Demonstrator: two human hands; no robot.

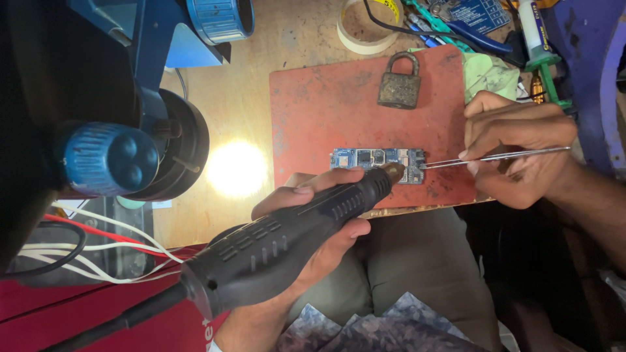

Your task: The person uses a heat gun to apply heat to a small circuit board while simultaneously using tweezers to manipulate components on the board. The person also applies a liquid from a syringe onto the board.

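Head view: the left hand (313,225) wraps its fingers around a black ribbed plastic hot-air tool (293,238), whose nozzle sits just above the small blue rectangular circuit board (377,160). The right hand (515,146) pinches thin steel tweezers (495,156), their tips touching the board's right end. The board lies on a red mat (326,111), components apparently in place; the rework looks midway.

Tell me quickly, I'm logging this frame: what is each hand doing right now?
Left hand: closed around the black ribbed hot-air handpiece, nozzle over the small blue circuit board.
Right hand: pinching thin metal tweezers, tips at the board's edge.
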